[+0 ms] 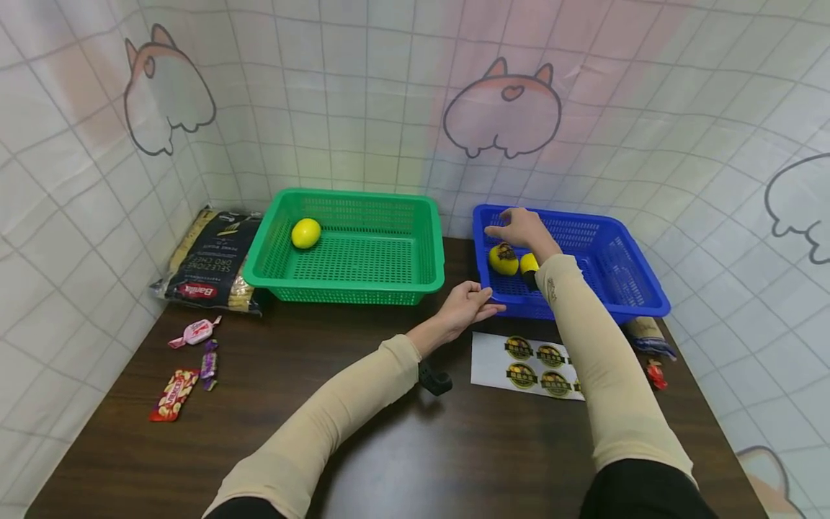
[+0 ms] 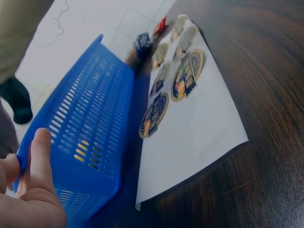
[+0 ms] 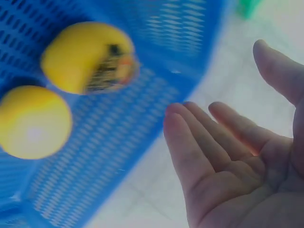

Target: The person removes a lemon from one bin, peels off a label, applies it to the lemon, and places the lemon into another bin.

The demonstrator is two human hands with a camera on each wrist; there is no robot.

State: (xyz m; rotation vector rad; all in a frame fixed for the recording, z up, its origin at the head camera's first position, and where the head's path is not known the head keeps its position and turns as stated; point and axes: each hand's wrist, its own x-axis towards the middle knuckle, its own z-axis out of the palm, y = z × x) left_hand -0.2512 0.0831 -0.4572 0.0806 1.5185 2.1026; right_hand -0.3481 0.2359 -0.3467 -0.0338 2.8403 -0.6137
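From far off, I had the left hand [image 1: 465,306] pinching the wide blue basket [image 1: 603,263] by its near left corner and the right hand [image 1: 527,231] open and holding nothing above the far left, closer to two yellow fruits [image 1: 503,259] lying inside, between both hands.

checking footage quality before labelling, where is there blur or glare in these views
Right wrist: the round yellow fruit with a black-printed sticker is blurred, while the right hand looks sharper; the plain round yellow fruit carries a bright highlight. Head: pale glare lies on the dark brown wood-grain table.
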